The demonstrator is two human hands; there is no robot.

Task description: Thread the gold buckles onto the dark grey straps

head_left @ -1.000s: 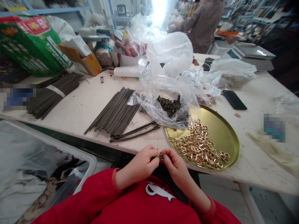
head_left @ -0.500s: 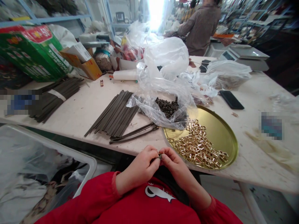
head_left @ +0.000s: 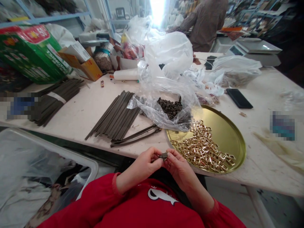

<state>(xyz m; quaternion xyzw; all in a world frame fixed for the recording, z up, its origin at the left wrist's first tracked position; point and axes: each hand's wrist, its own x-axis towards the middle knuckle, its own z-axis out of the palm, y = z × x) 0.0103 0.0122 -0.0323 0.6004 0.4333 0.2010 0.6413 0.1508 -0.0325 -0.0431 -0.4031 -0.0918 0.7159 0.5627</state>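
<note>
My left hand (head_left: 150, 161) pinches the end of a dark strap (head_left: 163, 155) above my lap, at the table's front edge. Against it my right hand (head_left: 176, 162) is closed, fingertips pressed round a small gold buckle (head_left: 167, 152) that is mostly hidden. To the right, many gold buckles (head_left: 204, 148) lie heaped on a round gold tray (head_left: 225, 126). A pile of dark straps (head_left: 115, 115) lies ahead to the left, with a couple of buckled straps (head_left: 135, 137) beside it. Small dark loops (head_left: 169, 107) fill an open clear plastic bag (head_left: 152, 114).
A banded strap bundle (head_left: 59, 98) and a green box (head_left: 30, 53) are at the left. A phone (head_left: 239, 98) lies right of the tray. A white bin (head_left: 91, 164) stands below the table's left front. Behind the table, a person (head_left: 206, 25) faces away; a scale (head_left: 258, 47) is nearby.
The strap end now shows more between my fingertips, and my right hand has shifted slightly round it. The view has tilted a little; the things on the table have stayed put.
</note>
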